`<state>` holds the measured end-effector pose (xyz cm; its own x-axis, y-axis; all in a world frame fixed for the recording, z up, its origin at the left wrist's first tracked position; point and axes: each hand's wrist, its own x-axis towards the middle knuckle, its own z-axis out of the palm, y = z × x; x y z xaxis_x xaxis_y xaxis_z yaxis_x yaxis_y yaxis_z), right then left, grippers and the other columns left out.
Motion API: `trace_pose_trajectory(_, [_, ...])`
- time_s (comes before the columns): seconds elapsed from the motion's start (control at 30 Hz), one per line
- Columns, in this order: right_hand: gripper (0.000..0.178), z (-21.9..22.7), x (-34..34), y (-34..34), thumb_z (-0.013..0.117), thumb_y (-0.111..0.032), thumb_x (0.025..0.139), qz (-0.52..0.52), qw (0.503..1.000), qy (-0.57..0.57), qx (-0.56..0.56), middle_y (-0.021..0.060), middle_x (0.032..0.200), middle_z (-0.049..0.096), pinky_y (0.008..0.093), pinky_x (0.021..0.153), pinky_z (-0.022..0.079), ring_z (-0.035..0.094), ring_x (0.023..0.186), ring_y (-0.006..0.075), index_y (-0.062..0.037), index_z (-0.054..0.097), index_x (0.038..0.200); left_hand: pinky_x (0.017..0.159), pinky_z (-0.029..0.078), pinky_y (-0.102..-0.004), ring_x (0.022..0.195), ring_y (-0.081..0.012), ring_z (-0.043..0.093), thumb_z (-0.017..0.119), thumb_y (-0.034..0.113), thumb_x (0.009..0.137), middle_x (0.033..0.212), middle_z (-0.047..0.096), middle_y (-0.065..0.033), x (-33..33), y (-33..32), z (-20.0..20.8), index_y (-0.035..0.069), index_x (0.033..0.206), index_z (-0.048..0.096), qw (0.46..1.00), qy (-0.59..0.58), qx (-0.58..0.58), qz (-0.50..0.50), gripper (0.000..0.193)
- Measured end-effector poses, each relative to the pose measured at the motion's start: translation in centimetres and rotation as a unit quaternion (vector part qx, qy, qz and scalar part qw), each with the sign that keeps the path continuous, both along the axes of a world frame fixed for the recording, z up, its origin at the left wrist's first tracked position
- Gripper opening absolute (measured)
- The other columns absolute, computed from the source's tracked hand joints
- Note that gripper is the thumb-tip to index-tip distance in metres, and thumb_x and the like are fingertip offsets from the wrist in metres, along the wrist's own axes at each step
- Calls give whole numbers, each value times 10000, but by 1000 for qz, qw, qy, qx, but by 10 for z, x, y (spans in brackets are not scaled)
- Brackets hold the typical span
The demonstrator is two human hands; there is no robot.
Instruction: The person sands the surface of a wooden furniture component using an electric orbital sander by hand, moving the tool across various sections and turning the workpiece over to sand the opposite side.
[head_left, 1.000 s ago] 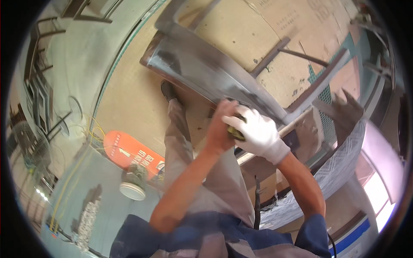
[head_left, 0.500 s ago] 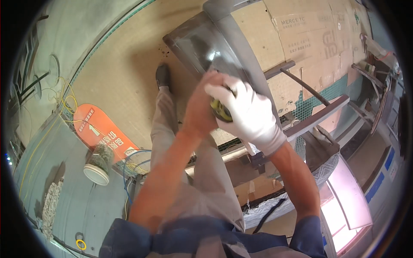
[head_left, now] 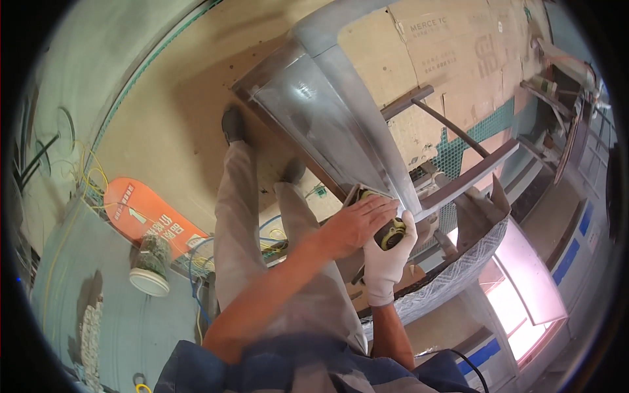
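In the head view, one clear tub (head_left: 154,254) sits toward eight o'clock, its white end (head_left: 149,283) facing the viewer; greenish matter shows through its wall, too blurred to name; one orange sign (head_left: 128,208) lies just beyond it, toward nine; two dark shoes, the clearer shoe (head_left: 232,124) toward ten; one yellow-and-black palm sander (head_left: 391,236) is near centre toward four, at the five o'clock end of one grey furniture panel (head_left: 314,114); the gloved right hand (head_left: 388,262) curls around the sander; the bare left hand (head_left: 354,228) lies across its top, its grip unclear.
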<state>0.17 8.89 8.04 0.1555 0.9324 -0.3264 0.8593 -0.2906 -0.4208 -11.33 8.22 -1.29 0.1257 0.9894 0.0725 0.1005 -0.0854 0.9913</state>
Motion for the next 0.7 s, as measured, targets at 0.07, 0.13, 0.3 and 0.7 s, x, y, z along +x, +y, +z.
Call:
trace_pose_trajectory(0.07, [834,-3,-10,4,875,-68,839,-9,1000,-23,-7,164,1494,549,416,1212,421,546,1407,299,14,463,1559,1295,384,-448,1498,-352,507,555,92,998,1585,561,-172,2,4,-6,7,1507,526,999,-46,-14,-19,517])
trace_pose_trajectory(0.13, [860,-3,-26,16,897,-107,824,-6,997,-63,-36,180,1489,546,415,1219,411,537,1427,313,0,466,1560,1273,398,-464,1496,-360,511,648,133,955,1599,560,-164,-10,8,-9,37,1508,534,997,-65,-39,-33,573])
trace_pose_trajectory(0.3, [787,-7,-94,38,848,-32,757,40,999,-6,-8,158,1393,594,440,1083,534,627,1303,356,-134,583,1491,1240,377,-531,1455,-426,522,855,261,849,1574,607,-142,-68,22,-32,110,1450,573,999,-39,-15,23,681])
trace_pose_trajectory(0.7, [770,1,-165,52,875,-69,752,80,996,-26,-15,136,1391,575,459,886,612,680,1176,374,-262,632,1456,1197,410,-495,1430,-389,522,827,285,857,1515,625,-88,-141,42,-25,113,1444,600,997,-24,-65,-18,653])
